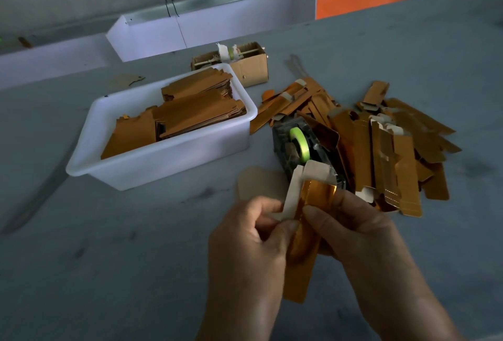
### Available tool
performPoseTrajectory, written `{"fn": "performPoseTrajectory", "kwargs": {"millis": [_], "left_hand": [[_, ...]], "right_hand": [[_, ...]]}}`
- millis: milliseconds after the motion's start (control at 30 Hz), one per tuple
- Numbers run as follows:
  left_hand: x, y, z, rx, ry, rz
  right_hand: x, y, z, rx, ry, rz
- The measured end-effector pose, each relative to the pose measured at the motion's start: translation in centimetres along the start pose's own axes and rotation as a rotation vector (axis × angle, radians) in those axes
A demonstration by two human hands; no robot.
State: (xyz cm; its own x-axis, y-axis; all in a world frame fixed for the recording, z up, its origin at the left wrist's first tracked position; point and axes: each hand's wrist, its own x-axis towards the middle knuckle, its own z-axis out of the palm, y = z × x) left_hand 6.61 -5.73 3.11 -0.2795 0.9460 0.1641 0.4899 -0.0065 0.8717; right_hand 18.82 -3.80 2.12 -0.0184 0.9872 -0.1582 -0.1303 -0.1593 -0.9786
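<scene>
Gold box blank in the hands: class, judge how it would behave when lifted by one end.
The gold box blank is thin folded card, so probably light and bendy. Its foil face looks glossy, so it may slip in the left hand and right hand.

gold carton (302, 283) partly hidden under right grip (359, 234), tape dispenser (283, 144) front behind flaps

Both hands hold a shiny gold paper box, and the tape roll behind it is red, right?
Not red: the head view shows the tape roll is bright green. The left hand and right hand do hold the gold paper box.
</scene>
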Motion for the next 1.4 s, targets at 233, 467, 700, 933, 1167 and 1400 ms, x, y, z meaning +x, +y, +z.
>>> {"fn": "performPoseTrajectory", "kwargs": {"millis": [233,467,700,933,1167,1400], "left_hand": [[-1.5,1.4,2.0,0.851,0.045,0.368],[-2.3,1.2,1.8,0.831,0.008,0.372],[0.0,-0.6,-1.0,-0.423,-0.195,-0.402],[0.6,-0.5,-1.7,-0.566,-0.425,-0.409],[1.7,-0.2,-1.1,-0.697,-0.098,-0.430],[2.4,0.7,0.4,-0.792,-0.118,-0.503]], "right_hand": [[-0.3,-0.3,0.8,0.102,0.021,-0.010],[-0.6,0.1,1.3,0.025,0.035,0.024],[-0.5,-0.2,1.6,0.110,0.042,-0.036],[-0.1,-0.4,0.8,-0.109,0.011,-0.078],[2.9,-1.9,-3.8,-0.506,0.324,-0.297],[5.1,-2.2,-3.5,-0.876,0.111,-0.269]]}}
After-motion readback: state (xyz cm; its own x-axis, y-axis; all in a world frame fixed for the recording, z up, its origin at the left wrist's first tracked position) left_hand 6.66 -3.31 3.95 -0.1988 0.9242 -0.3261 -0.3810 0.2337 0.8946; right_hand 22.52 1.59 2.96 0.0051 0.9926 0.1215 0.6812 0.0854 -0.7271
